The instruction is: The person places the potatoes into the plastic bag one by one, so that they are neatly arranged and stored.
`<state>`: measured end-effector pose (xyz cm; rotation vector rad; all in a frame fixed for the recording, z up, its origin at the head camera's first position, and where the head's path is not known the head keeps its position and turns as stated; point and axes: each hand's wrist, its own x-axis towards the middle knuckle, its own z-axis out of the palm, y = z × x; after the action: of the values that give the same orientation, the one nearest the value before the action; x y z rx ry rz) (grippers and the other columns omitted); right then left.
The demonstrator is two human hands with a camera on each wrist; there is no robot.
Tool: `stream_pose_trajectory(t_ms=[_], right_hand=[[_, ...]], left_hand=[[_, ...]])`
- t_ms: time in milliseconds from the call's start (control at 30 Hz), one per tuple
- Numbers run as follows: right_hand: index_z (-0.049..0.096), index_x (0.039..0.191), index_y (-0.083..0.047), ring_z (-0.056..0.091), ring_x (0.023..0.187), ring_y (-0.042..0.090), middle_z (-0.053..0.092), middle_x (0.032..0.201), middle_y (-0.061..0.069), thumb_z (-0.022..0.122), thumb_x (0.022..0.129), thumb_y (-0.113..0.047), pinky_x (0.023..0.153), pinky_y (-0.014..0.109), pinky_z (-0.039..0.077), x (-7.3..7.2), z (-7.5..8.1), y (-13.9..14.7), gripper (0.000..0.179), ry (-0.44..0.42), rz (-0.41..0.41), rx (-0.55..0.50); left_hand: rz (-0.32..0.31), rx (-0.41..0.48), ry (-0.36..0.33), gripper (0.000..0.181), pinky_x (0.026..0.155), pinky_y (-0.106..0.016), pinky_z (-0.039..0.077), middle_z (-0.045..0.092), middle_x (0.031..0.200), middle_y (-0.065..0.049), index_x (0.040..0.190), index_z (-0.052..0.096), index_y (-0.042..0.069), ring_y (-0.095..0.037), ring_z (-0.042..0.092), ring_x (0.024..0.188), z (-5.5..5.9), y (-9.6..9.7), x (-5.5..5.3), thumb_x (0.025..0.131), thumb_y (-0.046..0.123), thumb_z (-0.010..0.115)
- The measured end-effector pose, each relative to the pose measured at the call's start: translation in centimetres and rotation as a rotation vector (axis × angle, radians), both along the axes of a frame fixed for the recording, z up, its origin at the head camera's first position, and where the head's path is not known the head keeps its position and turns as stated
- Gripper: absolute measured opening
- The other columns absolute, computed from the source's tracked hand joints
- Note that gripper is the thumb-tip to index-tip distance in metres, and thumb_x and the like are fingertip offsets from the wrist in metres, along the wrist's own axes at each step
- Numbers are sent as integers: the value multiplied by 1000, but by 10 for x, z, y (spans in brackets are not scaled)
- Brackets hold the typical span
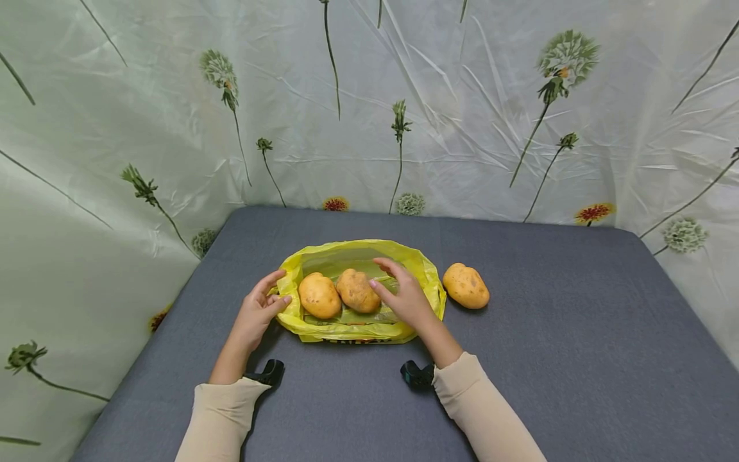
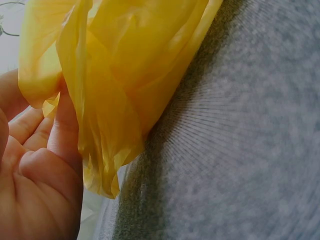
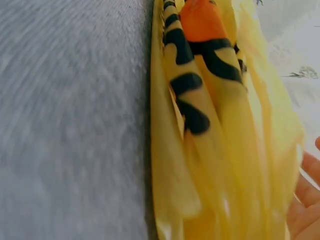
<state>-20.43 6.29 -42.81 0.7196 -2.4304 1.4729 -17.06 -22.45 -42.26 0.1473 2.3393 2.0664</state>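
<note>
A yellow plastic bag (image 1: 424, 269) lies with its mouth spread wide. Two potatoes sit inside it, a smoother left potato (image 1: 319, 296) and a browner right potato (image 1: 358, 291). At the bag's left rim, my left hand (image 1: 256, 314) pinches the plastic between thumb and fingers; the left wrist view shows the yellow folds (image 2: 115, 90) by the fingers. My right hand (image 1: 408, 298) is over the bag's right part, thumb and fingers spread apart. Its thumb tip is close to the right potato; whether they touch, I cannot tell. Dark printing (image 3: 187, 90) marks the bag's near side.
A third potato (image 1: 466, 286) lies on the grey cloth-covered table (image 1: 577, 333), just right of the bag. Behind and to the left hangs a pale curtain (image 1: 462, 96) with printed flowers. Black wrist devices (image 1: 417, 375) show beside both sleeves.
</note>
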Motion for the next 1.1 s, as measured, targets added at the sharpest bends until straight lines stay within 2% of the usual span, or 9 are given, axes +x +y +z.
stream_pose_trajectory(t_ms=[267,400,567,833,1100], right_hand=[[51,124,-3,50,108,23,53,119,12,60,87,-11,90,34,39,5,6,19,39,166,-105,-128],[52,121,3,50,106,29,54,117,18,64,81,0,88,40,39,7,8,30,41,250,-153,-154],[50,118,11,49,105,37,52,114,25,65,74,11,87,47,37,8,7,44,46,317,-214,-127],[50,124,1,47,112,28,52,120,16,64,77,5,93,37,34,9,-1,74,49,366,-273,-94],[54,120,-1,50,107,26,55,115,15,64,81,-9,92,27,34,11,-5,97,41,378,-340,-111]], left_hand=[[-4,0,17,54,59,-15,40,28,129,-21,135,30,-3,-5,46,70,-1,0,0,87,-5,53],[-5,0,17,54,60,-15,40,27,131,-22,135,30,-3,-5,46,71,-1,0,0,87,-5,53],[-6,4,15,54,60,-15,40,26,131,-22,135,30,-4,-5,46,71,-1,1,0,87,-6,53],[-5,5,8,54,59,-15,40,27,129,-21,136,30,-3,-5,45,69,-1,1,0,87,-6,53],[-5,13,7,54,59,-15,39,27,129,-21,136,30,-3,-5,45,69,0,1,0,87,-6,52]])
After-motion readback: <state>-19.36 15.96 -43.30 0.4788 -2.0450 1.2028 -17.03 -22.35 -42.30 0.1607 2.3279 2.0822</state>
